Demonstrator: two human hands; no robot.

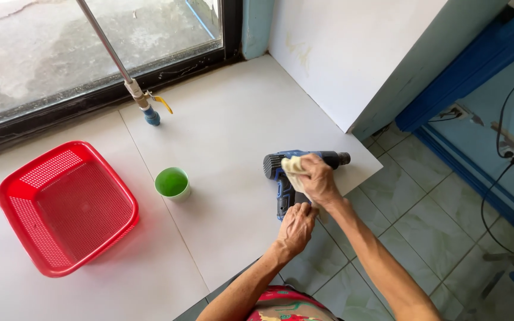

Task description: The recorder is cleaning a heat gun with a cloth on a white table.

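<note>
Here, a blue-and-black power drill point(287, 172) lies on its side near the bench's right edge, close to the front-right corner, w/ chuck pointing right toward the edge & handle pointing back at the person. Right hand point(318, 180) sits on top of the drill body, fingers curled, pressing a pale cloth point(294, 164) onto the housing; so that grip is closed on the cloth, cloth betw. palm & drill. Left hand point(296, 227) is just below, at the handle's butt end, fingers wrapped narrow around it, holding the drill steady at the bench's front edge.

Left of the drill, approx. mid-bench, a green cup point(172, 182) stands upright, well apart from both hands. Further left, near the left edge, a red perforated basket point(66, 208). Toward the back edge, by the window, a metal pole w/ blue tip point(151, 116) & yellow tie touches the white bench point(227, 119). Right of the bench: tiled floor point(423, 196), blue wall trim, black cables.
</note>
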